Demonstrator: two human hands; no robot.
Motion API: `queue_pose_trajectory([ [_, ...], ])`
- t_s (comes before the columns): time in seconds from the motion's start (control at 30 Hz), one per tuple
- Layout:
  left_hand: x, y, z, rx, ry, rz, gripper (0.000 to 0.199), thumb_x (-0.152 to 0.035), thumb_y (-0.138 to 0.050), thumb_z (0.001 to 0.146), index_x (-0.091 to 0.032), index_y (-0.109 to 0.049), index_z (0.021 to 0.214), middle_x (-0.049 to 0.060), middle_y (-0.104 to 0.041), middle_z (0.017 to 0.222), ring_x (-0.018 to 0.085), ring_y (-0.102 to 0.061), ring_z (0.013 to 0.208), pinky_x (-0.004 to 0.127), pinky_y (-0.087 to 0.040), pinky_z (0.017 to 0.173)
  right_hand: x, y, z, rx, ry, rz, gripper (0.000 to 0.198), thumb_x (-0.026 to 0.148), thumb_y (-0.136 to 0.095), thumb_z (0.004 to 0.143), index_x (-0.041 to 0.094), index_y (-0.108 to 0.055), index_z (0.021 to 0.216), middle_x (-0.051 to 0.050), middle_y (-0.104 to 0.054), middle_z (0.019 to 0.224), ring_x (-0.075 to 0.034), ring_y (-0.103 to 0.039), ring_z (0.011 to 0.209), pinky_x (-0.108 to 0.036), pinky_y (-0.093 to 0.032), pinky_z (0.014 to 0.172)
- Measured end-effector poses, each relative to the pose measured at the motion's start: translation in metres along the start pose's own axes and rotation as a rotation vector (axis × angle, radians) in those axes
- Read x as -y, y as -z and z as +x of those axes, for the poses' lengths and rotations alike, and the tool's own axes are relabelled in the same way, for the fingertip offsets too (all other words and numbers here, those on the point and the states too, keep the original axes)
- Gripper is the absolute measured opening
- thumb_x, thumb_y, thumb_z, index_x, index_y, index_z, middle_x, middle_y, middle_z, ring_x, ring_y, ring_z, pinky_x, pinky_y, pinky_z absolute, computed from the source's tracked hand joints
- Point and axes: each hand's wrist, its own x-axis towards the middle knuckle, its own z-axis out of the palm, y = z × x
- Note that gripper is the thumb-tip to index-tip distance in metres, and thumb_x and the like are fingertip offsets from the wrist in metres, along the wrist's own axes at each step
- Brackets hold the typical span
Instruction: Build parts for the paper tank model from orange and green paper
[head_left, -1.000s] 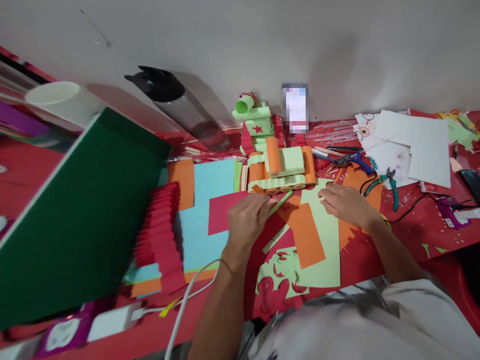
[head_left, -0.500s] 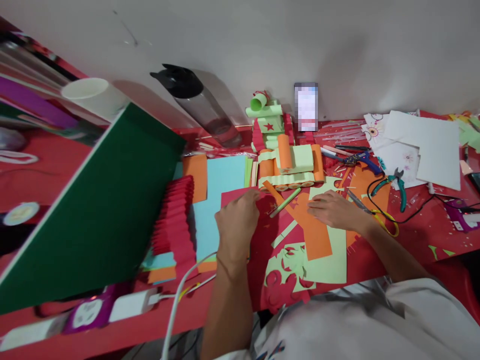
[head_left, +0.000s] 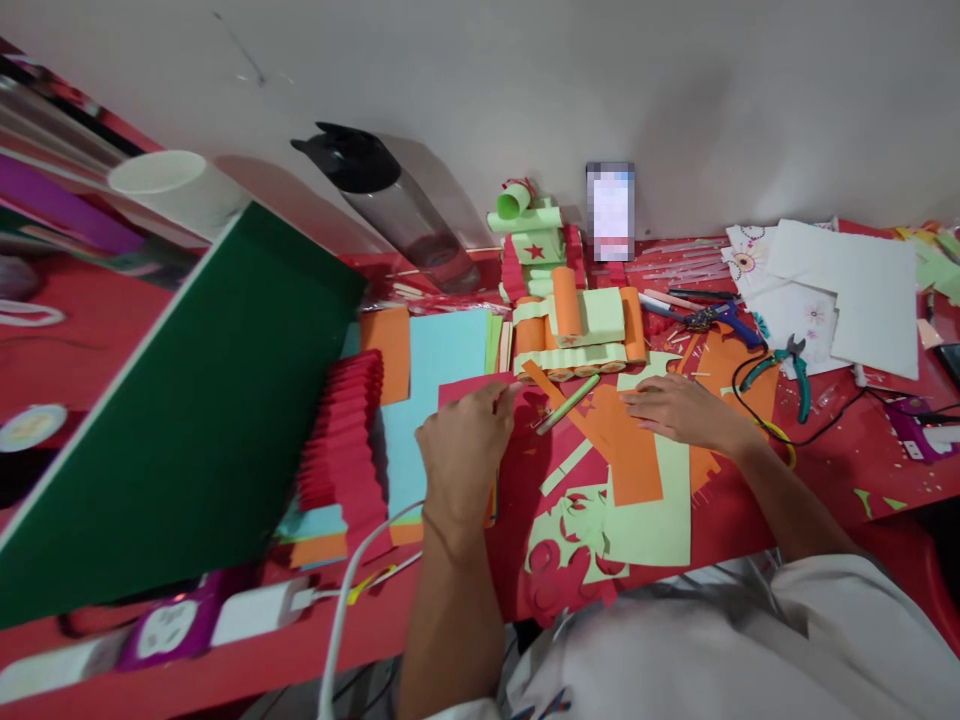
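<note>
My left hand [head_left: 466, 435] is closed over the red paper, its fingers curled together; anything inside them is hidden. My right hand [head_left: 679, 412] has its fingers stretched out, the tips at the edge of an orange paper sheet [head_left: 636, 465] that lies on a pale green sheet [head_left: 664, 540]. Between the hands are a rolled green paper stick [head_left: 568, 404] and a narrow orange strip [head_left: 541, 376]. Just behind them stands an orange and green paper tank model [head_left: 600, 318]. A second tank model [head_left: 536, 245], green with a red star, is farther back.
A green board [head_left: 195, 420] leans at the left near a dark-lidded bottle [head_left: 409, 215]. Pleated red paper [head_left: 341, 440] lies over blue sheets. A phone [head_left: 610, 212] stands against the wall. At right are a glue gun [head_left: 720, 320], pliers [head_left: 799, 375] and white sheets [head_left: 874, 300].
My right hand has shifted slightly right along the orange sheet. My left hand has moved a little left, still closed. The whole view has shifted slightly.
</note>
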Motion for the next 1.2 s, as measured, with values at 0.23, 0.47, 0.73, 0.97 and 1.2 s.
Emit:
queue_pose_trajectory([
  [0.23,-0.026,-0.005,-0.003,0.196,-0.326,-0.072,0.028,-0.045,-0.059,0.100,-0.020,-0.072,0.097,0.012,-0.078,0.097,0.030,-0.074,0.083,0.031,-0.036,0.057,-0.001,0.005,0.001,0.029,0.027,-0.030,0.035,0.036,-0.057,0.106,0.019,-0.067,0.135,-0.008,-0.063,0.152,-0.027,-0.055,0.127,-0.042,-0.046,0.106],
  [0.47,-0.029,-0.018,-0.004,0.146,-0.402,-0.050,0.025,-0.032,-0.049,0.104,-0.016,-0.067,0.100,0.015,-0.075,0.099,0.028,-0.073,0.090,0.032,-0.047,0.062,-0.004,0.004,-0.002,0.018,0.031,-0.042,0.038,0.034,-0.046,0.110,0.024,-0.063,0.142,-0.007,-0.062,0.154,-0.027,-0.055,0.128,-0.043,-0.046,0.107],
  [0.73,-0.023,-0.011,-0.005,0.138,-0.518,-0.013,0.031,-0.027,-0.031,0.109,-0.013,-0.058,0.113,0.008,-0.071,0.075,0.026,-0.070,0.069,0.033,-0.035,0.056,-0.002,0.012,-0.007,-0.084,0.109,-0.100,0.043,0.033,-0.036,0.113,0.023,-0.061,0.147,-0.009,-0.065,0.149,-0.027,-0.053,0.132,-0.044,-0.044,0.110],
  [0.97,-0.020,-0.013,-0.005,0.204,-0.564,-0.094,0.031,-0.027,-0.028,0.109,-0.016,-0.056,0.116,0.008,-0.072,0.075,0.027,-0.069,0.067,0.033,-0.031,0.058,0.006,0.016,-0.013,-0.122,-0.131,0.000,0.046,0.025,-0.030,0.112,0.021,-0.065,0.142,-0.005,-0.069,0.078,-0.020,-0.061,0.076,-0.031,-0.045,0.075],
  [1.2,-0.021,-0.020,-0.003,0.182,-0.539,-0.376,0.037,-0.037,-0.026,0.111,-0.018,-0.056,0.121,0.009,-0.074,0.091,0.027,-0.071,0.078,0.032,-0.043,0.067,0.001,0.023,-0.023,-0.253,-0.235,0.462,0.051,0.014,-0.033,0.106,0.021,-0.046,0.155,-0.005,-0.066,0.094,-0.018,-0.059,0.081,-0.030,-0.046,0.081],
])
